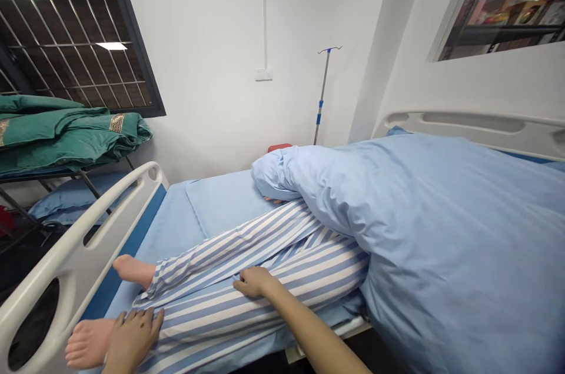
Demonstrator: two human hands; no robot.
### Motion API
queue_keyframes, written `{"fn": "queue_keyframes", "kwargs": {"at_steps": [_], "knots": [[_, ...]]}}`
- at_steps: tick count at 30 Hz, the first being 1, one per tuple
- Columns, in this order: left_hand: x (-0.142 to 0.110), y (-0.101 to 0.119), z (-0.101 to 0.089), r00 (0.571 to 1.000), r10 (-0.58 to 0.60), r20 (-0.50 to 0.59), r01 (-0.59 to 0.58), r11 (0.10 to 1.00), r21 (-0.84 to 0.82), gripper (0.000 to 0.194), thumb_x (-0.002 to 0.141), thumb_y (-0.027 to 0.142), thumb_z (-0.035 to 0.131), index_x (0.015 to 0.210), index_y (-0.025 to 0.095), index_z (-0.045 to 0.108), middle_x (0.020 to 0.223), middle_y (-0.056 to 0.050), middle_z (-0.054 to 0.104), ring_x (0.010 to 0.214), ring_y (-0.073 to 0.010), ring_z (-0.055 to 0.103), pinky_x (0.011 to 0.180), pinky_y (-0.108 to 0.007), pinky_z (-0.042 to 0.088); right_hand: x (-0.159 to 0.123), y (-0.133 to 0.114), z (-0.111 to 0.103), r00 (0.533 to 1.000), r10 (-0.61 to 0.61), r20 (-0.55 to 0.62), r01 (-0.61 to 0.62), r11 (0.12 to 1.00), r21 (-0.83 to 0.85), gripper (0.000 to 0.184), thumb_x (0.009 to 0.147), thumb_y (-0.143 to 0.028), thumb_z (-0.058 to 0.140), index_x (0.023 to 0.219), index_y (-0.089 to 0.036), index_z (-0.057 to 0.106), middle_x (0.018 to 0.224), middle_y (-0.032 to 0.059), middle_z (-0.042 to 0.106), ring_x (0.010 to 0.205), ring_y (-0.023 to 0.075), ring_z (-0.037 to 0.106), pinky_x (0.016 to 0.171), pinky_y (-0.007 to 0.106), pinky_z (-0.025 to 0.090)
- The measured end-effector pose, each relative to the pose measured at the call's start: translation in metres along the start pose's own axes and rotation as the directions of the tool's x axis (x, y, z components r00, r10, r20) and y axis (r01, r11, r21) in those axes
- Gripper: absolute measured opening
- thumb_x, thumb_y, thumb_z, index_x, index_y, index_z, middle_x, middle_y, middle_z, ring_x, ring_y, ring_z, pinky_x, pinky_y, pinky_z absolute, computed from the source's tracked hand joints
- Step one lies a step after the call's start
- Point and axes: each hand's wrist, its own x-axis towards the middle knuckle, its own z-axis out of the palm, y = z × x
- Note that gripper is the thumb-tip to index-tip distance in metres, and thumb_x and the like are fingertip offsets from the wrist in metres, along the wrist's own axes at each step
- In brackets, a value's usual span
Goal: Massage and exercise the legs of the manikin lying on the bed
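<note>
Blue-and-white striped trousers (247,244) cover the legs of a figure lying on the bed; whether it is a manikin I cannot tell. My left hand (135,333) lies with fingers apart over the near ankle and trouser cuff, beside the near bare foot (88,341). At the near knee, my right hand (255,281) curls its fingers over the inner side of the trouser leg; the fingertips are partly hidden. Farther off lies the other bare foot (132,270). A light blue quilt (424,215) is bunched over the upper body and thighs.
The bed's footboard (128,209) stands at the left, the headboard (463,124) at the far right. Behind the bed rises an IV pole (324,89) near the wall. Green folded bedding (75,133) is piled on a frame below the barred window (75,27).
</note>
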Motion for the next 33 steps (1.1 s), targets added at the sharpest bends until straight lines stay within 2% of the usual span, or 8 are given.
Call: {"fn": "queue_keyframes", "kwargs": {"at_steps": [5, 11, 13, 15, 18, 23, 29, 33], "knots": [[0.001, 0.002, -0.003, 1.000, 0.011, -0.017, -0.009, 0.993, 0.120, 0.044, 0.076, 0.009, 0.035, 0.106, 0.024, 0.063, 0.100, -0.013, 0.064, 0.092, -0.0293, 0.055, 0.081, -0.049, 0.031, 0.007, 0.002, 0.009, 1.000, -0.012, -0.017, 0.012, 1.000, 0.002, 0.054, 0.085, -0.047, 0.026, 0.086, -0.015, 0.069, 0.086, 0.0143, 0.068, 0.085, 0.0284, 0.063, 0.071, 0.039, 0.047], [0.001, 0.004, 0.005, 0.995, 0.041, -0.086, -0.025, 0.983, 0.184, 0.042, 0.075, 0.007, 0.034, 0.098, 0.020, 0.066, 0.096, -0.012, 0.065, 0.088, -0.0293, 0.056, 0.078, -0.047, 0.034, 0.014, 0.005, 0.013, 0.999, 0.042, 0.009, -0.042, 0.999, 0.019, 0.047, 0.081, -0.046, 0.033, 0.084, -0.016, 0.069, 0.086, 0.0144, 0.068, 0.083, 0.0285, 0.063, 0.068, 0.038, 0.047], [0.000, 0.004, 0.006, 0.994, 0.050, -0.102, -0.029, 0.980, 0.197, 0.041, 0.075, 0.006, 0.035, 0.096, 0.020, 0.066, 0.094, -0.012, 0.066, 0.087, -0.0294, 0.056, 0.078, -0.048, 0.034, 0.011, 0.004, 0.012, 0.996, 0.084, -0.043, -0.083, 0.996, 0.024, 0.046, 0.080, -0.045, 0.035, 0.086, -0.015, 0.068, 0.086, 0.0155, 0.068, 0.082, 0.0291, 0.063, 0.067, 0.039, 0.047], [0.000, 0.004, 0.006, 0.992, 0.057, -0.114, -0.033, 0.978, 0.207, 0.041, 0.074, 0.005, 0.034, 0.095, 0.020, 0.066, 0.093, -0.011, 0.066, 0.087, -0.0296, 0.056, 0.078, -0.048, 0.034, 0.003, 0.003, 0.010, 0.981, 0.121, -0.152, -0.120, 0.993, 0.016, 0.045, 0.081, -0.044, 0.035, 0.091, -0.014, 0.066, 0.086, 0.0157, 0.067, 0.081, 0.0288, 0.063, 0.070, 0.040, 0.045], [0.000, 0.005, 0.004, 0.990, 0.055, -0.126, -0.027, 0.977, 0.212, 0.040, 0.074, 0.005, 0.035, 0.094, 0.019, 0.067, 0.091, -0.012, 0.066, 0.085, -0.0298, 0.057, 0.077, -0.047, 0.034, -0.013, 0.006, 0.005, 0.955, 0.122, -0.271, -0.134, 0.991, -0.028, 0.043, 0.083, -0.041, 0.035, 0.089, -0.012, 0.066, 0.084, 0.0158, 0.067, 0.082, 0.0280, 0.062, 0.078, 0.041, 0.042], [0.000, 0.007, 0.001, 0.992, 0.033, -0.123, -0.007, 0.978, 0.210, 0.038, 0.075, 0.006, 0.034, 0.091, 0.018, 0.067, 0.087, -0.011, 0.066, 0.082, -0.0298, 0.057, 0.074, -0.045, 0.034, -0.031, 0.015, 0.000, 0.963, 0.142, -0.230, -0.163, 0.984, -0.073, 0.047, 0.085, -0.041, 0.032, 0.080, -0.011, 0.069, 0.080, 0.0178, 0.067, 0.081, 0.0283, 0.062, 0.077, 0.039, 0.042], [-0.002, 0.008, -0.002, 0.993, 0.026, -0.114, -0.009, 0.989, 0.147, 0.036, 0.073, 0.005, 0.038, 0.092, 0.017, 0.066, 0.088, -0.013, 0.064, 0.085, -0.0278, 0.057, 0.076, -0.045, 0.037, -0.030, 0.013, 0.001, 0.963, 0.134, -0.234, -0.161, 0.982, -0.100, 0.051, 0.087, -0.037, 0.026, 0.083, -0.011, 0.070, 0.081, 0.0178, 0.067, 0.081, 0.0284, 0.062, 0.072, 0.038, 0.044], [-0.002, 0.010, -0.005, 0.999, -0.002, -0.047, 0.007, 0.993, 0.120, 0.035, 0.074, 0.007, 0.037, 0.094, 0.017, 0.065, 0.091, -0.014, 0.064, 0.088, -0.0275, 0.056, 0.079, -0.045, 0.034, -0.030, 0.011, -0.001, 0.963, 0.139, -0.232, -0.168, 0.980, -0.108, 0.049, 0.086, -0.034, 0.027, 0.084, -0.010, 0.070, 0.082, 0.0182, 0.067, 0.082, 0.0288, 0.063, 0.072, 0.038, 0.045]]}}
